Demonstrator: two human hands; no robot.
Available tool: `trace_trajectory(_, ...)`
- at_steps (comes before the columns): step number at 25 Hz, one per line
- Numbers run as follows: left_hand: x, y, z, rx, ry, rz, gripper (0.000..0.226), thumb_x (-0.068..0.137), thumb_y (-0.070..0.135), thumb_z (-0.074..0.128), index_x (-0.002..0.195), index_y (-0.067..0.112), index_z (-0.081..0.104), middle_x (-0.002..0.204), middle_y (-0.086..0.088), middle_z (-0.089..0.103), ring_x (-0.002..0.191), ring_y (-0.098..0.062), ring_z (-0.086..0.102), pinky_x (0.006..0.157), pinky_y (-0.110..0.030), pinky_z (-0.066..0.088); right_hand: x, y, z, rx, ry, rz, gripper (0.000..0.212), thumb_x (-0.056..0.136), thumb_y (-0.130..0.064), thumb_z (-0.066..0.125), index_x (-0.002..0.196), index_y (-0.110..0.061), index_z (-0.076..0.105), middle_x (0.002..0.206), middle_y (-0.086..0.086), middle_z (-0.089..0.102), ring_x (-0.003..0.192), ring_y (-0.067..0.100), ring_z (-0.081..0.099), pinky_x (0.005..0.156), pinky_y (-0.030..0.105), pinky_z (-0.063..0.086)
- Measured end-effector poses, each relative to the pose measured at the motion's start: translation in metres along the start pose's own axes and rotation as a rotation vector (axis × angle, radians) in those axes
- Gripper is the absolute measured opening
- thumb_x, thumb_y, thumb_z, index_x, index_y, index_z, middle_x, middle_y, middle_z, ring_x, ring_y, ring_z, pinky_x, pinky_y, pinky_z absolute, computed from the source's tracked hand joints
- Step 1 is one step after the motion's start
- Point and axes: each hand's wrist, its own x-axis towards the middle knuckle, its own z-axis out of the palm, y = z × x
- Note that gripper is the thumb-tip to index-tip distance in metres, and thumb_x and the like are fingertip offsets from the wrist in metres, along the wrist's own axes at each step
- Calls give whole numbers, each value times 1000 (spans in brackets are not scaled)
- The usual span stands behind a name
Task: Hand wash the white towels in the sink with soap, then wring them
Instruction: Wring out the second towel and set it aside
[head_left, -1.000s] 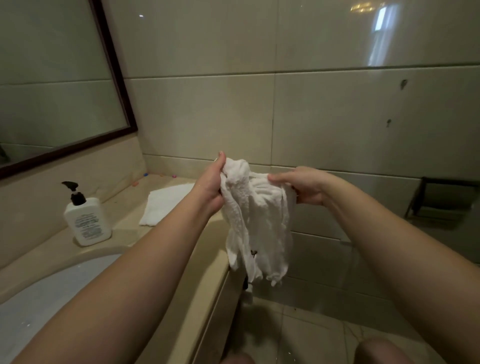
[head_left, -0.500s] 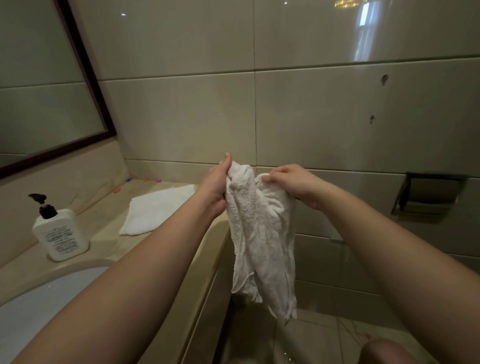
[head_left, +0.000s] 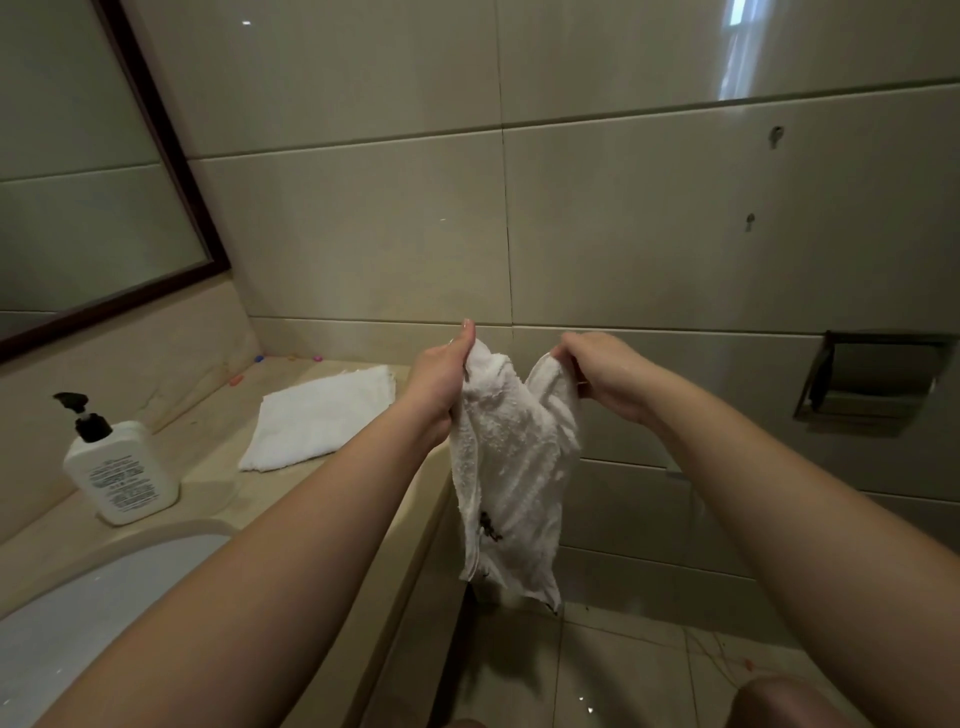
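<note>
Grip first: my left hand pinches 1 top corner of the hanging towel with thumb up, and my right hand has fingers curled over the other top corner, so both hands are closed on cloth. Towel hangs limp between them in mid-air, past the counter edge and over the floor tiles, with a dark mark low on its front. Step, as I judge it: this one looks washed and wrung, now being opened out by the corners, though I cannot tell how wet it is. Next move probably calls for pulling the 2 corners apart to flatten it, then carrying it left to lay on the counter. Second towel already lies flat there near the back wall, so 1 of 2 seems done. Soap bottle stands just beside the sink rim at left. Room: open air under and right of the cloth; the counter edge is close on its left side, the wall holder well apart at right.
</note>
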Motion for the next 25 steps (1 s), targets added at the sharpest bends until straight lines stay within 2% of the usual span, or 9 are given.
trace_trajectory(2, 1, -2, -4, -6, 19, 17, 45, 96, 52, 63, 95, 7, 68, 97, -18, 73, 85, -27, 69, 84, -41, 59, -2, -1, -4, 117, -27, 30, 27, 101, -16, 47, 75, -13, 54, 70, 7, 55, 62, 18, 51, 60, 29, 44)
trace_trajectory(4, 0, -4, -8, 28, 23, 72, 37, 93, 44, 71, 87, 8, 65, 78, -10, 69, 70, -23, 66, 64, -31, 56, -3, 1, -7, 14, -108, 1, 21, 93, -18, 68, 78, -14, 54, 68, 3, 59, 59, 13, 57, 56, 24, 47)
trace_trajectory(6, -1, -6, -12, 79, 27, 134, 31, 89, 36, 78, 81, 10, 63, 68, -3, 66, 62, -19, 64, 58, -27, 53, -2, 4, -10, -151, -99, -47, 25, 84, -15, 79, 80, -15, 54, 72, 4, 61, 63, 14, 57, 56, 25, 45)
trace_trajectory(11, 1, -4, -22, 222, 111, 266, 25, 94, 30, 72, 96, 6, 67, 82, -4, 68, 72, -16, 64, 64, -27, 51, 0, 3, -23, -329, 23, -134, 21, 90, -21, 74, 78, -13, 59, 70, 2, 53, 63, 15, 47, 55, 26, 37)
trace_trajectory(14, 7, -1, -34, 371, 122, 287, 35, 99, 42, 61, 87, 9, 65, 78, -7, 60, 71, -18, 56, 65, -29, 44, -1, 2, -24, -364, 21, -103, 27, 94, -24, 69, 69, -15, 62, 69, 1, 55, 64, 13, 47, 59, 27, 37)
trace_trajectory(19, 10, -1, -53, 297, 183, 165, 38, 102, 51, 51, 87, 16, 56, 94, -4, 52, 88, -20, 50, 70, -32, 39, -3, -1, -3, 322, 140, 98, 26, 99, -12, 52, 73, -11, 54, 67, 4, 51, 62, 18, 50, 60, 29, 45)
trace_trajectory(21, 8, -2, -58, 260, 201, 121, 35, 101, 46, 57, 90, 13, 60, 95, -3, 60, 87, -21, 58, 75, -31, 48, -3, -5, 2, 451, 75, 242, 31, 98, -9, 48, 67, -11, 48, 59, 3, 45, 55, 17, 48, 58, 27, 47)
trace_trajectory(23, 2, -5, -62, 317, 219, 147, 26, 99, 35, 63, 83, 16, 57, 87, -2, 60, 78, -16, 58, 72, -30, 48, -6, -7, 6, 359, -72, 346, 38, 100, -11, 47, 62, -13, 46, 47, -1, 42, 46, 13, 46, 58, 27, 45)
trace_trajectory(25, 0, -11, -68, 409, 222, 185, 29, 98, 31, 62, 77, 14, 53, 84, -3, 59, 76, -19, 58, 73, -32, 46, -7, -5, 12, 180, -148, 365, 28, 99, -11, 52, 70, -12, 52, 43, -3, 48, 46, 11, 50, 60, 28, 45)
